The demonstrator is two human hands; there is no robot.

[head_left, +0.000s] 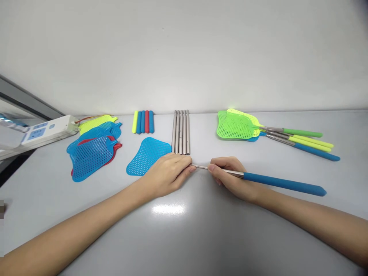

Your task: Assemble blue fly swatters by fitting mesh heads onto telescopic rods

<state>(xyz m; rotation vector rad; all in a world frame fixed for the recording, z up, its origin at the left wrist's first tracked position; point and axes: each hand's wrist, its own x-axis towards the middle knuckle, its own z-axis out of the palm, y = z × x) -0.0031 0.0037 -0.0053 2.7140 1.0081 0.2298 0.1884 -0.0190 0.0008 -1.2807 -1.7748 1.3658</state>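
Observation:
My left hand (pixel 169 172) is closed around the neck of a blue fly swatter head (pixel 148 157), where the thin end of a metal rod (pixel 200 167) comes out past my thumb. The joint between head and rod is hidden under my fingers. My right hand (pixel 230 174) pinches the same rod farther along, at a point where it gets thicker. A blue grip sleeve (pixel 283 184) covers the rod's right end and extends over my right wrist.
Several metal rods (pixel 181 132) lie side by side behind my left hand, with several coloured grip sleeves (pixel 143 122) to their left. Loose swatter heads (pixel 92 157) overlap at left, near a white power strip (pixel 51 132). Swatters with handles (pixel 238 125) are piled at right, before the wall.

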